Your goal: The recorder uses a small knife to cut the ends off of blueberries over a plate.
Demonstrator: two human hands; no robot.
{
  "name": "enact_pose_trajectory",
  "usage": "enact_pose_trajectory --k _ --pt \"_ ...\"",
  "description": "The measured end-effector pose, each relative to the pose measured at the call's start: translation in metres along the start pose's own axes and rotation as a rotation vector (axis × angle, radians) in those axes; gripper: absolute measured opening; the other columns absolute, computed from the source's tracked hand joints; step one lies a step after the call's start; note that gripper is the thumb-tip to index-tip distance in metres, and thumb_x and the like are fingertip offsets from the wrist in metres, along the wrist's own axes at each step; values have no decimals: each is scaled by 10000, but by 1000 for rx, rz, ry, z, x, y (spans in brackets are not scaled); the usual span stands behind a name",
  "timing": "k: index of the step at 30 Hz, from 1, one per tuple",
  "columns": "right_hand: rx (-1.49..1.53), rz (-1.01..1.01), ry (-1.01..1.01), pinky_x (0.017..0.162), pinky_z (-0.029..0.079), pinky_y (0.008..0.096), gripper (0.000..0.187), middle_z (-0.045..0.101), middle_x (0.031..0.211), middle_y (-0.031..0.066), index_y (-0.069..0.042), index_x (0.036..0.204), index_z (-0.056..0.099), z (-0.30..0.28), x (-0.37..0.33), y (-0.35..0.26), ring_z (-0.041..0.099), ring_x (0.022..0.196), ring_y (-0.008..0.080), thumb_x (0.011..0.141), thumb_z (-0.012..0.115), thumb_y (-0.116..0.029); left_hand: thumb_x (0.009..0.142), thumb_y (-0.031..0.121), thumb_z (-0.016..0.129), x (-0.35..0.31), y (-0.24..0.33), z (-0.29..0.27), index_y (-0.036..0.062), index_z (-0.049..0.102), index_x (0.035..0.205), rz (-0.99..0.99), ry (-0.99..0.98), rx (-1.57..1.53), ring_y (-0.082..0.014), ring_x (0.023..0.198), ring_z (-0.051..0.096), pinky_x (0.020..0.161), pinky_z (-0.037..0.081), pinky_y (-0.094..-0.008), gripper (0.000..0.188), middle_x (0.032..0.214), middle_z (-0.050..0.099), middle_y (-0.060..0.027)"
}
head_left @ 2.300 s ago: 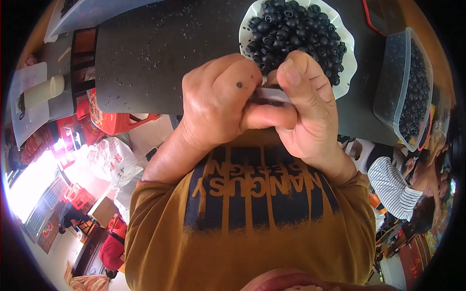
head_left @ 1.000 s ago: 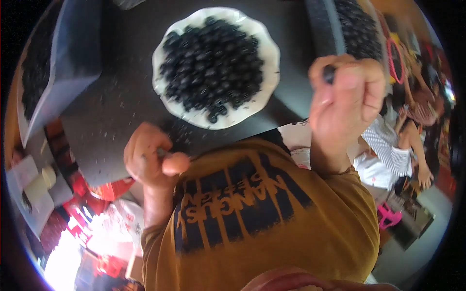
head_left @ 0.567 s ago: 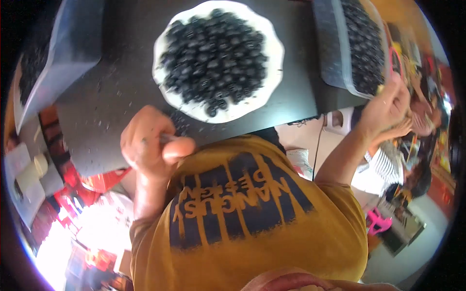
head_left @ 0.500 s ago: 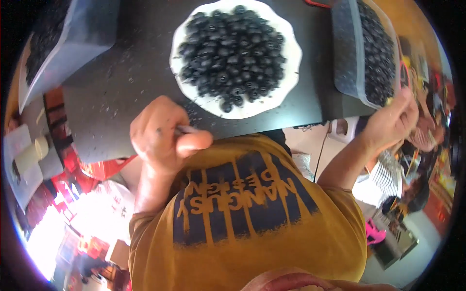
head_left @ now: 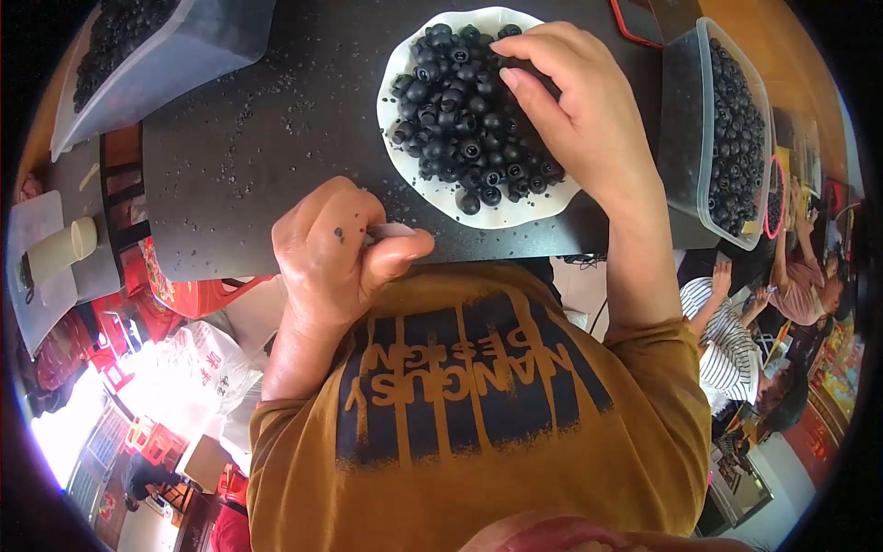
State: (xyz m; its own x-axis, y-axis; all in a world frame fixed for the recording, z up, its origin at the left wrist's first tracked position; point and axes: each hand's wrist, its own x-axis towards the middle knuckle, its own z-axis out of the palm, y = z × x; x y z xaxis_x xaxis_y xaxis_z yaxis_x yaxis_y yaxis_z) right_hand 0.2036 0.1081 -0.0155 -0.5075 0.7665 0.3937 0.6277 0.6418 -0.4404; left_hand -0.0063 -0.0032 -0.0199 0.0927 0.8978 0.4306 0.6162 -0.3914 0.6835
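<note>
**Thin, pale flat tool (head_left: 394, 230) clenched in left hand (head_left: 331, 244); right hand (head_left: 584, 115) over small, round, glossy black pieces (head_left: 464, 143)**

Nearest, across the lower middle, a mustard-brown cloth shirt (head_left: 460, 488) with a dark printed block on the chest. Above the shirt, at the front edge of the table, the left hand in a closed fist, fingers curled in, thumb pressed along the tool; only a short stretch of the tool in sight, the rest hidden inside the grip. Dark specks on the skin near the knuckles.

Farther out and to the right, the right hand with thumb and forefinger parted, tips pointing left among the pieces. Impossible to tell from this angle about actual contact. Below the fingers, a white, scallop-rimmed plate (head_left: 538, 212), heaped with the pieces, many with a round opening facing up.

Underneath, a dark, flat tabletop (head_left: 313, 138), strewn to the left of the plate with tiny black crumbs (head_left: 246, 115). To the right of the plate, a clear plastic tub (head_left: 685, 120) full of similar pieces; near it, a flat dark object with a red edge (head_left: 636, 20). At upper left, a translucent, bluish plastic bin (head_left: 207, 46) with more black contents.

Beyond the table, on the left, a white plastic bag with red print (head_left: 212, 363); on the far right, a person in a striped top (head_left: 731, 350).
</note>
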Motion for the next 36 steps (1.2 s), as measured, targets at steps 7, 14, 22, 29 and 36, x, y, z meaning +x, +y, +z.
enact_pose_trajectory --k 7,14,22,29,36 --pt "-67 9 -84 770 429 368 156 578 879 108 -34 891 599 7 6 7 536 863 295 747 571 -86 685 402 680 2 -3 -1 55 464 625 16 -29 26 -191 426 452 381 350 -279 413 525 432 -42" --pt "-20 -6 -106 761 430 363 144 581 863 91 -44 871 602 8 8 12 538 857 292 737 586 -95 666 368 703 4 -3 -1 56 474 628 6 -21 11 -192 427 450 382 352 -280 389 525 435 -44" --pt "317 206 -45 635 443 261 115 587 789 55 -38 866 601 4 3 -1 585 753 173 752 610 -54 667 365 706 2 -4 -4 56 477 623 -12 -18 18 -194 443 480 389 364 -282 387 533 460 -47" --pt "1413 367 -131 646 380 222 272 527 889 122 -14 1024 524 -8 -15 -48 452 696 127 801 563 -163 691 370 695 18 9 -2 36 514 654 -48 1 -168 -208 465 495 423 386 -283 382 557 487 -62" --pt "1563 608 -108 753 422 242 345 548 898 101 64 1066 490 -3 -18 -96 535 810 141 841 518 -196 682 380 692 18 11 3 28 528 706 -30 21 -225 -233 483 489 435 397 -295 389 575 487 -74"
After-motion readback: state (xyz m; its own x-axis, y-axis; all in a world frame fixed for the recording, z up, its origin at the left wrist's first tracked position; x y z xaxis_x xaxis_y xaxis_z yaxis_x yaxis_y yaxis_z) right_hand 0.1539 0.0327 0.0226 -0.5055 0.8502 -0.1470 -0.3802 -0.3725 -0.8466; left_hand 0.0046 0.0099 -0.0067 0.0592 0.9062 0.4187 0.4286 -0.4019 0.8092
